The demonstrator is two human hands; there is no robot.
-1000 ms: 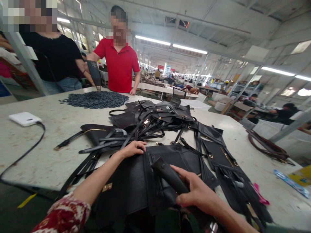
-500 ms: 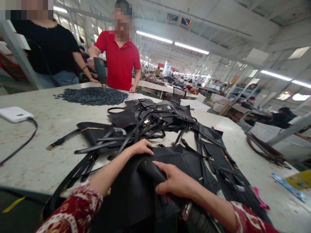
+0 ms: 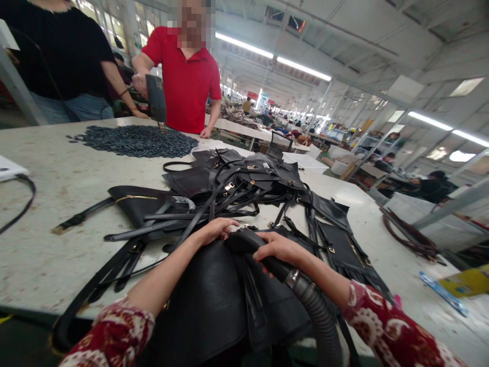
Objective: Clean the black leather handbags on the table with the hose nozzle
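Observation:
A black leather bag [image 3: 210,295] hangs over the near table edge, large and dark in the lower middle. My left hand [image 3: 217,230] is closed on its upper edge, with the fingertips partly hidden. My right hand [image 3: 280,248] wraps around a black hose nozzle [image 3: 244,240], whose tip lies over the top of the bag beside my left fingers. From the nozzle a ribbed hose [image 3: 311,300] curves down toward the bottom of the view. A zipper [image 3: 254,288] shows on the bag below the nozzle.
Several black leather bag pieces with straps [image 3: 233,183] are heaped beyond my hands. A mound of small dark pieces [image 3: 133,141] lies farther back, where a person in red [image 3: 187,86] holds a dark tool. Brown straps [image 3: 408,237] and a blue packet [image 3: 443,293] lie to the right.
My right hand and the nozzle have moved up, and the nozzle tip is now nearer my left hand. More of the ribbed hose shows. The view has shifted slightly.

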